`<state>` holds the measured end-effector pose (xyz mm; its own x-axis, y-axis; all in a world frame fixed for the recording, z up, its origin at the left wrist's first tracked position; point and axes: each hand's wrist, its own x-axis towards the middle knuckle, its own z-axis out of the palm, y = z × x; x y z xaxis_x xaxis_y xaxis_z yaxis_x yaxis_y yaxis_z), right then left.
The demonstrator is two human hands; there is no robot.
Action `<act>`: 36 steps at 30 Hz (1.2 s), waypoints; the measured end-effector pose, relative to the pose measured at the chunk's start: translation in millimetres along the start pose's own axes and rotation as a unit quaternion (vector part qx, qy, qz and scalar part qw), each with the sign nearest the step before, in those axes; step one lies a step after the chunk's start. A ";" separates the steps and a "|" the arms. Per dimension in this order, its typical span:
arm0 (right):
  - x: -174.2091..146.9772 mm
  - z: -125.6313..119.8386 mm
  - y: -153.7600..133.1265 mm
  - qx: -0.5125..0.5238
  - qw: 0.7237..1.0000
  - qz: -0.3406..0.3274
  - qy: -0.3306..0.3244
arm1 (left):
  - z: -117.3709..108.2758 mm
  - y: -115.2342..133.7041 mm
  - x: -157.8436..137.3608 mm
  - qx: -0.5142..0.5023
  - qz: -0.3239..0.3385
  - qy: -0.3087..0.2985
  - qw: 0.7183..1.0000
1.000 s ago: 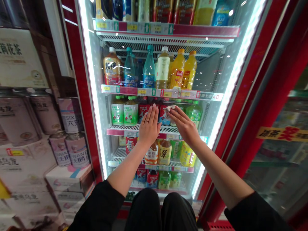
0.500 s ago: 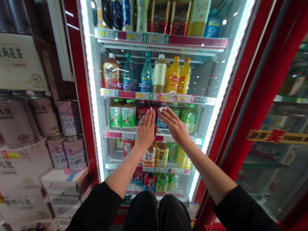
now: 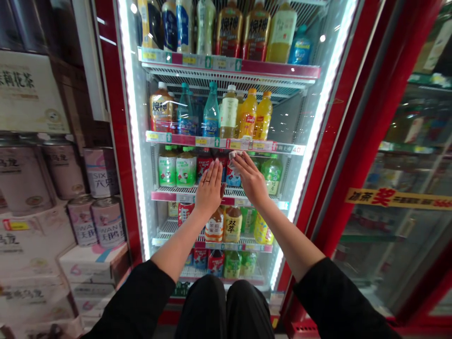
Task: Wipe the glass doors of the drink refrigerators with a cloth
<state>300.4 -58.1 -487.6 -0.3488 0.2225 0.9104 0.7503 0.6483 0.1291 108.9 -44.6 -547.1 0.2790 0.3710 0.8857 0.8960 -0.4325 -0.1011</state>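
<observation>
My left hand (image 3: 209,187) lies flat with its fingers stretched out, a ring on one of them. It appears to rest against the glass door (image 3: 287,117) of a lit drinks cooler, in front of the middle shelf. To its right, my right hand (image 3: 251,179) presses a crumpled white tissue (image 3: 232,154) under its fingertips, apparently on the same glass. Behind the hands stand red-labelled bottles (image 3: 204,162), partly hidden. Green-capped bottles (image 3: 185,168) stand left of them, and a green bottle (image 3: 272,173) is at the right.
Red frames (image 3: 122,155) and bright light strips border the cooler. Cans (image 3: 108,221) and boxes (image 3: 93,263) are stacked on the left. Another glass-fronted cooler with a yellow sticker strip (image 3: 391,198) stands on the right. My knees (image 3: 226,301) are close below my arms.
The view has turned slightly, so the cooler's right side sits further left. My right hand has slid a little upward with the tissue; my left hand stays about where it was on the glass.
</observation>
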 end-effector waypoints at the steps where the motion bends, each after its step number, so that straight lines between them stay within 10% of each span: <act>1: -6.1 -4.0 0.0 0.001 1.000 -0.008 -0.022 | -0.7 -0.4 -0.1 0.002 0.002 -0.002 1.000; 6: -33.1 -32.7 16.4 0.001 0.998 0.007 -0.057 | -3.9 -2.7 0.2 0.013 0.007 -0.010 1.000; 14: 5.1 -22.4 20.8 0.000 0.992 0.085 0.091 | -7.1 6.1 1.4 0.024 0.000 0.020 1.000; 25: -58.0 -36.9 38.3 0.018 0.999 -0.032 -0.031 | 1.0 25.7 12.7 0.005 0.036 0.028 0.999; 36: 5.5 -12.3 17.4 -0.005 0.996 0.047 0.078 | 11.8 31.3 17.9 -0.044 0.032 -0.008 0.998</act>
<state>318.5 -54.6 -475.5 -0.1867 0.1656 0.9684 0.7817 0.6220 0.0444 146.0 -41.8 -539.8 0.3412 0.3523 0.8715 0.8419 -0.5269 -0.1166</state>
